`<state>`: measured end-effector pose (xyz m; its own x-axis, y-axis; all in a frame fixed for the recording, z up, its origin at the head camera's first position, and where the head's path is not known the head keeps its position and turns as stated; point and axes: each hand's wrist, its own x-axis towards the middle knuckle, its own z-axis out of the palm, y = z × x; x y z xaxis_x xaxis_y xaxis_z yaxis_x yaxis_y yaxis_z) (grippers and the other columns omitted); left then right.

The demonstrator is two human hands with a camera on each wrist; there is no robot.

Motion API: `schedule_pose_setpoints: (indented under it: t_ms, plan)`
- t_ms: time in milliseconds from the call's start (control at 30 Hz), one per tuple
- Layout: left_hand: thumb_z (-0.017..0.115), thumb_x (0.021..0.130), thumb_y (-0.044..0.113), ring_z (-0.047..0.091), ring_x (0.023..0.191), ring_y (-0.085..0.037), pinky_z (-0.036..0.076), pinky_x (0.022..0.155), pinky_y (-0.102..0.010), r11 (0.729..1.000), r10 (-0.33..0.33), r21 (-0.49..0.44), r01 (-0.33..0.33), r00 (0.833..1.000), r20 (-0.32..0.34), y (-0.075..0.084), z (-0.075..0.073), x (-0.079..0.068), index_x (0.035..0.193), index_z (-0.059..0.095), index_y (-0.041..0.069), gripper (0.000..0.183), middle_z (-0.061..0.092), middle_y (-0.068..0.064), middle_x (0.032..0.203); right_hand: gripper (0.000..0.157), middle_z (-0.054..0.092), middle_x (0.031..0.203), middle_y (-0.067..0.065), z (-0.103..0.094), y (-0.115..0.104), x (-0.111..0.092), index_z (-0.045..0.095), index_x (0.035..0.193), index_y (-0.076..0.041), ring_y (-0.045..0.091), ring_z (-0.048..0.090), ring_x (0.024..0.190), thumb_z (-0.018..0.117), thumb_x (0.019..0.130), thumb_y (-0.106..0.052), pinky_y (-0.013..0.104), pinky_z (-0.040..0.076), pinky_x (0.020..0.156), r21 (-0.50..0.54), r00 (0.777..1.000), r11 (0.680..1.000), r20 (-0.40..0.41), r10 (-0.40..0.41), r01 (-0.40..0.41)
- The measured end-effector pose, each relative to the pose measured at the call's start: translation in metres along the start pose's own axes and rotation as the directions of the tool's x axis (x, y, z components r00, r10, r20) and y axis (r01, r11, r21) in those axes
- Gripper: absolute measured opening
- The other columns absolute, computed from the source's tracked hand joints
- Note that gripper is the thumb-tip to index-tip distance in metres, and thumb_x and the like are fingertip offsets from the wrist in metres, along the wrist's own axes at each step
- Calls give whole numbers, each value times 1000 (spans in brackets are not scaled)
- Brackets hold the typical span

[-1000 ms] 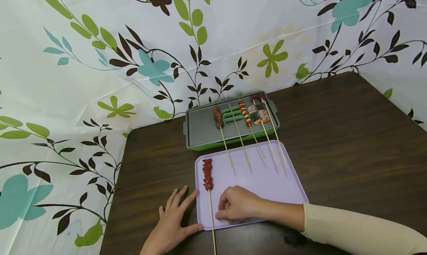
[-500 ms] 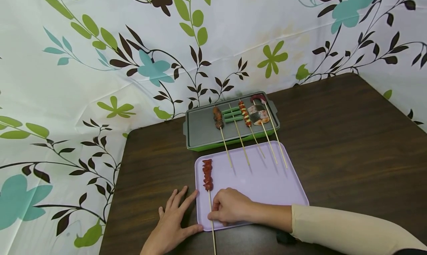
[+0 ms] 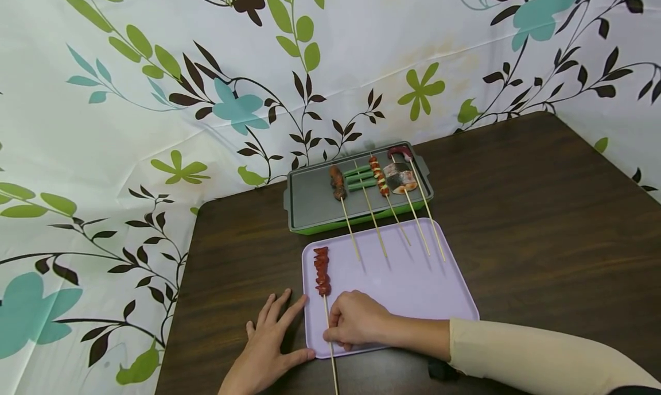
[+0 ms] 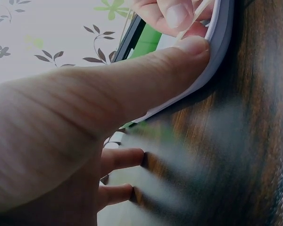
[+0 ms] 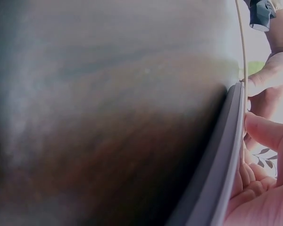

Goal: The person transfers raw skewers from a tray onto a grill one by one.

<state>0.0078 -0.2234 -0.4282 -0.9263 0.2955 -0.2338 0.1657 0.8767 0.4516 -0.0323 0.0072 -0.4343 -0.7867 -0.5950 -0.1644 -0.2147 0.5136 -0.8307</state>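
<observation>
A skewer of red meat pieces (image 3: 322,271) lies along the left side of a lilac tray (image 3: 413,297), its wooden stick jutting over the tray's near edge. My right hand (image 3: 357,320) pinches that stick between thumb and curled fingers, low over the tray. With fingers spread, my left hand (image 3: 263,346) rests on the table at the tray's left; its index fingertip and thumb touch the tray's rim. The left wrist view has the left thumb (image 4: 151,77) at the rim, close to the stick. In the right wrist view the stick (image 5: 243,52) runs past the right thumb (image 5: 266,132).
Behind the tray stands a green-sided grill with a grey plate (image 3: 312,197). Several skewers lie on it: browned meat (image 3: 338,182), green pods (image 3: 361,184), a red and yellow one (image 3: 378,175), fish (image 3: 401,178) and a dark red curled piece (image 3: 400,151). Their sticks reach over the tray.
My right hand has moved left across the tray and now pinches the red meat skewer's stick. The stick's near end has shifted slightly right. My left hand has stayed in place.
</observation>
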Motion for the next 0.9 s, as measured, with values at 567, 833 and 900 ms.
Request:
schedule_pose_setpoints:
  t_ms: [567, 833, 900]
  plan:
    - [72, 74, 66, 10, 146, -43, 12, 89, -86, 1000, -13, 5, 13, 1000, -4, 1, 0, 1, 150, 34, 45, 88, 23, -7, 160, 14, 66, 56, 9, -10, 10, -10, 66, 70, -5, 16, 66, 48, 73, 81, -1, 28, 53, 44, 430, 979, 880, 114, 169, -202]
    - [70, 73, 68, 9, 146, -43, 10, 90, -86, 1000, -22, -4, 22, 1000, 8, 0, 0, 2, 150, 33, 45, 88, 22, -7, 160, 11, 67, 59, 13, -14, 17, -14, 66, 74, -1, 15, 65, 49, 72, 83, 1, 29, 54, 46, 510, 978, 835, 128, 163, -206]
    - [70, 74, 68, 9, 146, -43, 10, 90, -86, 1000, -18, -3, 18, 1000, 7, 0, 0, 2, 151, 33, 45, 88, 22, -7, 160, 10, 67, 60, 14, -16, 18, -15, 66, 75, 0, 15, 65, 50, 71, 83, 2, 29, 54, 46, 527, 980, 827, 128, 152, -197]
